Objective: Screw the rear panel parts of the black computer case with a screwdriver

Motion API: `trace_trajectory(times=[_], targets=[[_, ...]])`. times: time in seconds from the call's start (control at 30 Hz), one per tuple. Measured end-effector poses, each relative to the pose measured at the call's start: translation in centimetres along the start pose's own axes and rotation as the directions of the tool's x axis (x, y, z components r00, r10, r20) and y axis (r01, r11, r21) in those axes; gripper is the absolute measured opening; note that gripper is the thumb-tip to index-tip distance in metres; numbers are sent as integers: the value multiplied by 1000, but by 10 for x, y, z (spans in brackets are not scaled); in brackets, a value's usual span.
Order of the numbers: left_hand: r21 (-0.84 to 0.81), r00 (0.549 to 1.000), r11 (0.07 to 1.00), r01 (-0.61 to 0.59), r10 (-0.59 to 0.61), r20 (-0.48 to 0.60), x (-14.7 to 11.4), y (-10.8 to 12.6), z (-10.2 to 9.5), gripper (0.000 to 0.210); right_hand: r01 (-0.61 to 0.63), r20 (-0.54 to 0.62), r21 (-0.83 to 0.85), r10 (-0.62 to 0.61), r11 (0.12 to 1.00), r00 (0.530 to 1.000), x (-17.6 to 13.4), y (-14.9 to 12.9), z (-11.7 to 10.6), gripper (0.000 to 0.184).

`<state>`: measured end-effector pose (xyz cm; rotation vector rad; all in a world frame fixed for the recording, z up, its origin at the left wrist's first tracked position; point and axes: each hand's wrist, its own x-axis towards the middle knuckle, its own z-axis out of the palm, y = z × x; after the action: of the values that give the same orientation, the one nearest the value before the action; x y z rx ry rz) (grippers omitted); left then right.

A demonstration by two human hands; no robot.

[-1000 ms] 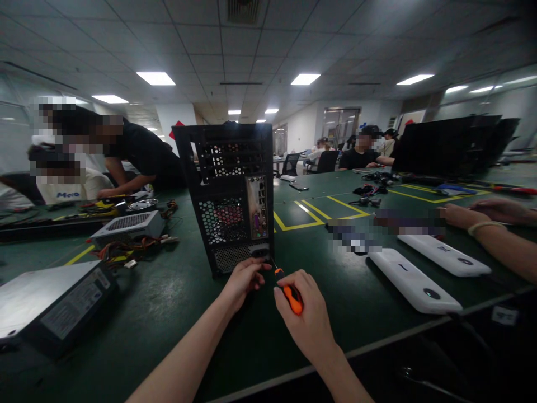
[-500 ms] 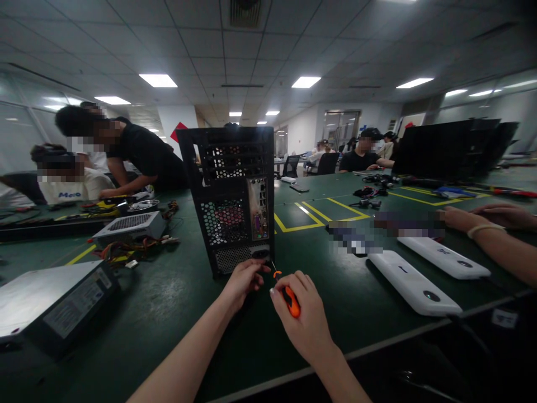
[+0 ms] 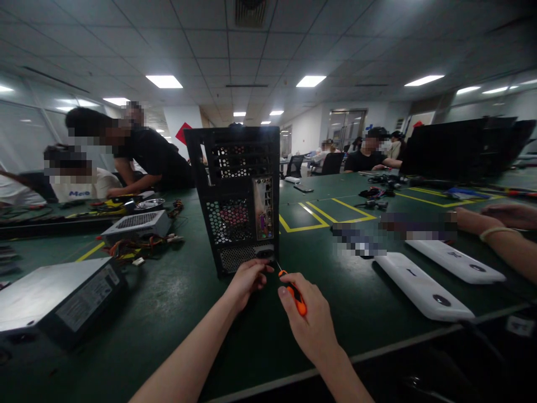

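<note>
A black computer case point(image 3: 232, 224) stands upright on the green table, its perforated back panel facing me. Held in my right hand point(image 3: 312, 313) is a screwdriver point(image 3: 300, 305) with an orange and black handle. Its thin shaft points up and forward to the case's lower right corner; whether the tip touches a screw is too small to tell. The fingers of my left hand point(image 3: 247, 282) are bent together against the lower back panel, just below the power socket point(image 3: 265, 254). Anything between those fingertips is hidden.
A loose power supply unit point(image 3: 75, 299) lies at left, with another power supply point(image 3: 138, 224) and bundled cables behind it. White devices point(image 3: 423, 288) lie on the right, close to another person's hands point(image 3: 509, 218). Yellow tape point(image 3: 306, 226) marks the table. Co-workers sit and lean beyond.
The view has swung slightly left, so everything appears further right. My right fingers have shifted their grip on the screwdriver handle. My left hand stays at the case's lower edge.
</note>
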<state>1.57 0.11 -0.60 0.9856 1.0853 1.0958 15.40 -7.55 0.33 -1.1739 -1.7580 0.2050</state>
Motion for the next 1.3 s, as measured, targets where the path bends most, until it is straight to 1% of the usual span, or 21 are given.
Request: trace_trajectory(times=[0.07,0.13,0.2,0.27,0.33,0.4,0.5,0.53,0.57,0.67,0.7,0.77,0.83,0.93,1.0,1.03,1.1,1.17,1.23,1.3], targets=[[-1,1000,1000,8,-8,-12,-1,1,2,21,-64,-14,28,64,998,998,-1,2,1,16],[-3,1000,1000,12,-12,-17,-1,2,2,20,-76,-32,44,77,996,997,-2,4,2,13],[-3,1000,1000,6,-6,-14,-2,2,3,20,-21,-38,25,22,999,999,-2,5,2,8],[-5,1000,1000,-5,5,-14,-2,1,2,21,35,-36,-7,-35,999,999,0,5,1,6],[-6,1000,1000,-13,13,-12,-1,1,2,21,51,-30,-12,-52,999,998,1,3,0,4],[-2,1000,1000,-13,13,-14,0,0,1,21,7,-17,24,-7,1000,1000,1,2,0,6],[-1,1000,1000,-14,14,-9,2,-2,0,21,-116,21,96,114,989,993,-1,2,1,13],[-3,1000,1000,-17,17,-5,3,-3,0,21,-135,21,109,134,985,991,-1,3,2,13],[-5,1000,1000,-21,21,-2,3,-4,-1,22,-129,8,108,129,986,992,-1,3,2,11],[-6,999,999,-32,32,7,3,-5,-1,22,-20,-32,34,21,999,999,-1,5,1,5],[-3,999,999,-33,33,7,3,-5,-1,22,9,-31,7,-9,1000,999,0,5,1,3],[4,999,999,-32,32,6,3,-4,-1,22,23,-18,-14,-23,1000,1000,1,4,0,2],[10,1000,1000,-30,30,2,2,-3,0,22,-11,-7,11,12,1000,1000,1,2,-1,7],[3,999,999,-34,34,3,2,-3,0,22,-125,20,90,123,988,992,0,2,0,15],[-3,999,999,-36,36,8,2,-4,0,22,-158,25,127,156,979,987,-1,4,1,15],[-5,999,999,-37,37,10,2,-4,0,22,-137,19,128,135,982,991,-2,5,2,12],[-3,999,999,-37,37,9,2,-4,0,22,-43,13,94,42,995,999,-1,6,2,7],[2,999,999,-35,35,3,2,-4,0,22,28,27,52,-30,998,999,0,5,1,9],[12,999,999,-33,33,-4,2,-3,0,22,41,43,39,-42,998,998,1,4,0,8],[14,999,999,-37,37,-1,2,-3,0,23,26,50,54,-29,998,998,2,3,-1,2]])
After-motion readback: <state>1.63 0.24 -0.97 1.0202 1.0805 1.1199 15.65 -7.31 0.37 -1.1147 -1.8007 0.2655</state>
